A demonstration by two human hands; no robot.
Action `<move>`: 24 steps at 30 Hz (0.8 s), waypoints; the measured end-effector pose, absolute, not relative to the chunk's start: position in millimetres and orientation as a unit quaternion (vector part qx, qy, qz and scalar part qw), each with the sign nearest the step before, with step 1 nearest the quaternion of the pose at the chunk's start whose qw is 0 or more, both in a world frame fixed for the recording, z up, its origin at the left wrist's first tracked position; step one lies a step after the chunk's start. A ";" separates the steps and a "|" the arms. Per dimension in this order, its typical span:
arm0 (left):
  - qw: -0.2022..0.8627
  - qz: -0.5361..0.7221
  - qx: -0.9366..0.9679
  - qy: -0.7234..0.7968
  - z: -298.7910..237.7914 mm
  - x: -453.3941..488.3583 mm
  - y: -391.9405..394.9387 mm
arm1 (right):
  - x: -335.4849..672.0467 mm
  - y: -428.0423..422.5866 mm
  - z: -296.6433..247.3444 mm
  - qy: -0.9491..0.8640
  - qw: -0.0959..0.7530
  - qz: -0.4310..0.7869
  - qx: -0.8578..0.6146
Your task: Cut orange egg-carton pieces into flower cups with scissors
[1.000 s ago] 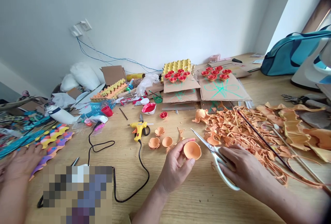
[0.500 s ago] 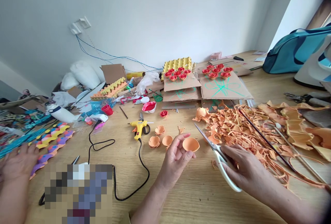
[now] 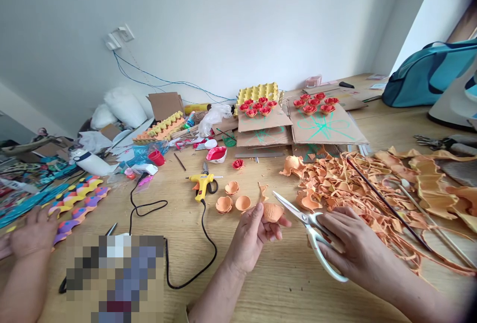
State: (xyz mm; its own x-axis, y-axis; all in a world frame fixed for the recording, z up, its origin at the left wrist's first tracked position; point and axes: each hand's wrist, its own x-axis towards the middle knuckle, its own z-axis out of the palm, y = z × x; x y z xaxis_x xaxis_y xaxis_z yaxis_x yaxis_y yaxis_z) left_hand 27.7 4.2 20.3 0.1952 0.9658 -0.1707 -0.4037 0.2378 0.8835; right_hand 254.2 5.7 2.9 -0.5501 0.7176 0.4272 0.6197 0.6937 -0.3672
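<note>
My left hand (image 3: 250, 236) is closed on an orange egg carton cup (image 3: 273, 212), pinched at its edge with the rounded outside showing. In my right hand (image 3: 345, 238) are scissors (image 3: 315, 233) with white handles; their blades are parted a little and point at the cup without clearly touching it. Just beyond my left hand lie more orange cups (image 3: 243, 203), some stacked with petal-cut rims (image 3: 224, 204). A torn orange scrap (image 3: 263, 191) rests behind the held cup.
Orange carton scraps (image 3: 343, 189) are heaped on the right. A yellow glue gun (image 3: 201, 184) with a black cord lies left of centre. Red-painted flowers (image 3: 315, 102) stand on cardboard (image 3: 328, 126) at the back. A co-worker's hand (image 3: 35, 233) rests by painted carton strips (image 3: 80, 199).
My left hand has turned the cup over, so its hollow no longer faces me and its outside shows. The scissors have shifted slightly. The co-worker's hand has moved a little.
</note>
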 end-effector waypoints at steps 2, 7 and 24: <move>0.677 0.498 0.369 0.396 20.1 27.7 4.3 | 254.1 5.5 5.0 -0.878 0.280 0.061 -0.383; 0.663 0.489 0.399 0.403 19.9 28.3 3.5 | 251.7 2.8 14.2 -0.872 0.286 0.020 -0.397; 0.643 0.476 0.436 0.412 18.9 27.9 4.1 | 252.8 -1.0 15.6 -0.880 0.285 0.000 -0.380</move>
